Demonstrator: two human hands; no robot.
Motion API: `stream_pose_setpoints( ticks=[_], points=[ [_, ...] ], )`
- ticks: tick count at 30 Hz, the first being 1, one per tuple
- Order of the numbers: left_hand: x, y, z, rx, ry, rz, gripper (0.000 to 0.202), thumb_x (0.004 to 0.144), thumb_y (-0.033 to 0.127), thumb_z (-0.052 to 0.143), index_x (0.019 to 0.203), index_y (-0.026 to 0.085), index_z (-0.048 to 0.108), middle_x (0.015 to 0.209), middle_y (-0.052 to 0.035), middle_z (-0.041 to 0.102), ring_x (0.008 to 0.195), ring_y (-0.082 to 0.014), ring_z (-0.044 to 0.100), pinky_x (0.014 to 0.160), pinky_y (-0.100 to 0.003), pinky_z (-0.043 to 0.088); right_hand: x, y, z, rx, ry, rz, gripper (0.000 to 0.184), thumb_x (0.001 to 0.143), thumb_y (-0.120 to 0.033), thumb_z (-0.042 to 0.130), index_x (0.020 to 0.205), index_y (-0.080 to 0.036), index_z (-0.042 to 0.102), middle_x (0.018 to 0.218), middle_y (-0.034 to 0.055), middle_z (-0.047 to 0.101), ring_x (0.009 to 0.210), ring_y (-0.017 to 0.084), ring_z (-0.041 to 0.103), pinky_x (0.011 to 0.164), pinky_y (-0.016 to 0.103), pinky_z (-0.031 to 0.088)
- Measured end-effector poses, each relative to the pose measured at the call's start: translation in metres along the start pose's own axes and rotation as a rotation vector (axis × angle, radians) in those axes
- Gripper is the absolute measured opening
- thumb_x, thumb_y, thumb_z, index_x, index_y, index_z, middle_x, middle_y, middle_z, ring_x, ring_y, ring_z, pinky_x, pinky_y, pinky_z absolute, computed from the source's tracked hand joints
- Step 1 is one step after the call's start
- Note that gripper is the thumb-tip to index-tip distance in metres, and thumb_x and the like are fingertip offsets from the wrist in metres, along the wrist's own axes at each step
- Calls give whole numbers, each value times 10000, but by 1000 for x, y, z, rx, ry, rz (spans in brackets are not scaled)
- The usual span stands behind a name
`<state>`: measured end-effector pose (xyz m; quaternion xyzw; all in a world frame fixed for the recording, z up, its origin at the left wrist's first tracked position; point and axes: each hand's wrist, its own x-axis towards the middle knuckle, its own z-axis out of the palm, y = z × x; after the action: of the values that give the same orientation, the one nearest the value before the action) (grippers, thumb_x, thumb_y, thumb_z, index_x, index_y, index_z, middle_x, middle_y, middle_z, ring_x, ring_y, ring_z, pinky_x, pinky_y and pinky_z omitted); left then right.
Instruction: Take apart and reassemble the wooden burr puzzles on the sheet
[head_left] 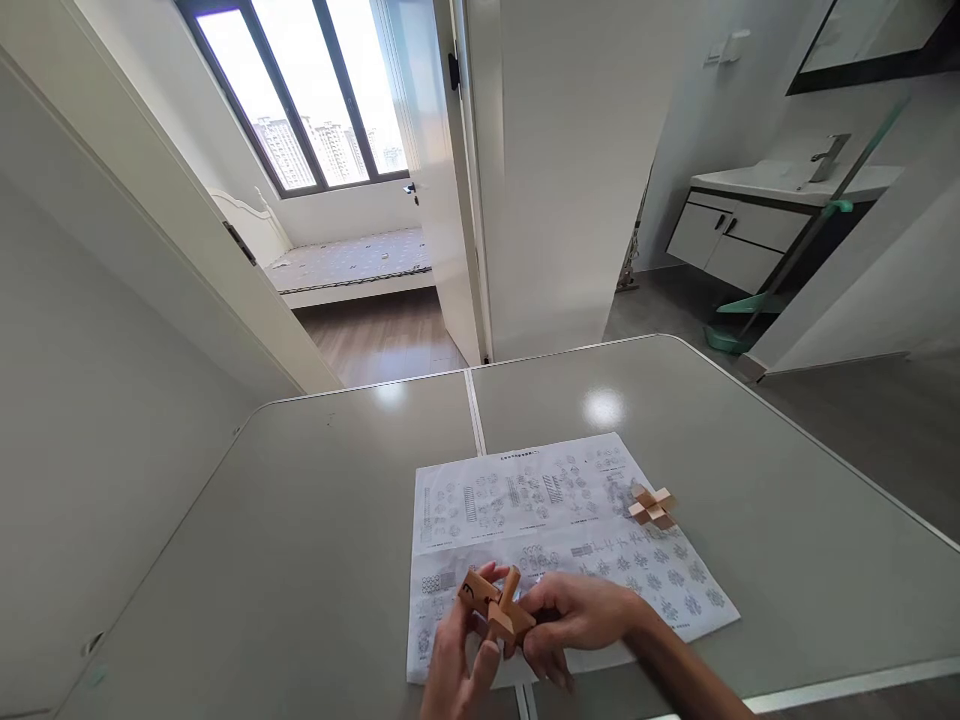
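Note:
Both my hands meet at the near edge of the grey table (300,520), over a printed instruction sheet (555,520). My left hand (457,665) and my right hand (577,620) are closed together on a partly built wooden puzzle (495,605) of interlocking sticks, one stick pointing upward. A second, assembled wooden burr puzzle (652,507) rests on the sheet's right side, apart from both hands.
The table has a seam (474,415) down its middle and rounded far corners. Beyond it an open door (431,180) leads to a bedroom with a window. At the right stand a washbasin cabinet (742,235) and a green mop (757,310).

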<state>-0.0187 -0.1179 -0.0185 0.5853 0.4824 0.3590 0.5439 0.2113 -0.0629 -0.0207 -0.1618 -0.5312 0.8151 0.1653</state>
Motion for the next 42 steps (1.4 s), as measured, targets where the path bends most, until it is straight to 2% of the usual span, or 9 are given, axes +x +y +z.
stream_pose_setpoints(
  ticks=[3, 7, 13, 17, 20, 28, 32, 38, 42],
  points=[
    [0, -2, -2, -18, -9, -5, 926, 889, 891, 395, 1501, 222, 585, 1518, -165, 615, 1217, -397, 670, 1050, -483, 558, 2, 6, -3, -21, 2, -5, 545, 885, -630, 774, 1063, -118, 726, 766, 31, 714, 541, 119, 699, 515, 190, 575],
    [2, -9, -2, -14, -3, 19, 956, 852, 919, 417, 1469, 218, 623, 1531, -165, 607, 1331, -426, 609, 1113, -491, 521, 1, 9, -3, -16, -1, -15, 516, 888, -630, 772, 1004, -132, 703, 784, 36, 715, 533, 109, 685, 531, 195, 589],
    [2, -9, 1, -22, 11, 8, 1044, 773, 958, 491, 1469, 189, 608, 1390, -185, 700, 1237, -418, 679, 1072, -479, 550, 1, 7, -2, -45, 2, -30, 510, 907, -642, 743, 976, -140, 685, 807, 36, 706, 553, 100, 678, 549, 188, 576],
    [1, -7, 2, 41, 48, -1, 1000, 763, 919, 572, 1432, 179, 639, 1391, -200, 696, 1314, -435, 634, 1122, -486, 515, 3, 6, 0, -37, 9, -25, 495, 904, -626, 755, 982, -140, 696, 795, 26, 698, 546, 102, 674, 530, 187, 552],
    [3, -8, 1, 113, 22, 7, 913, 803, 843, 615, 1431, 181, 639, 1369, -200, 711, 1341, -425, 625, 1136, -479, 510, 3, 5, 2, -34, 28, -19, 475, 887, -603, 785, 984, -144, 708, 768, 10, 692, 522, 96, 663, 517, 185, 539],
    [3, 6, 1, 129, 10, 59, 781, 868, 777, 597, 1359, 176, 688, 1318, -187, 739, 1226, -400, 704, 1036, -450, 590, 3, 6, 4, -9, 65, 14, 472, 860, -591, 818, 928, -134, 719, 661, -23, 667, 405, 52, 552, 455, 159, 504],
    [4, 12, -1, 152, -7, 89, 777, 865, 782, 592, 1321, 163, 704, 1248, -185, 765, 1104, -381, 753, 979, -440, 615, 3, 8, 8, -17, 102, -3, 448, 870, -565, 823, 932, -130, 732, 613, -41, 639, 387, 46, 526, 454, 156, 504],
    [2, -1, -4, 168, -24, 64, 804, 875, 779, 575, 1378, 159, 671, 1307, -184, 741, 1170, -376, 727, 1042, -444, 587, 2, 17, 16, -56, 212, -44, 441, 865, -561, 830, 829, -134, 724, 574, -53, 603, 378, 39, 490, 417, 144, 461],
    [-2, -14, -6, 208, 32, 63, 812, 834, 784, 624, 1354, 165, 702, 1336, -190, 731, 1211, -398, 697, 1067, -472, 566, 1, 20, 20, -108, 256, -46, 448, 873, -575, 817, 874, -131, 754, 595, -45, 595, 411, 56, 517, 405, 151, 435]
  ],
)
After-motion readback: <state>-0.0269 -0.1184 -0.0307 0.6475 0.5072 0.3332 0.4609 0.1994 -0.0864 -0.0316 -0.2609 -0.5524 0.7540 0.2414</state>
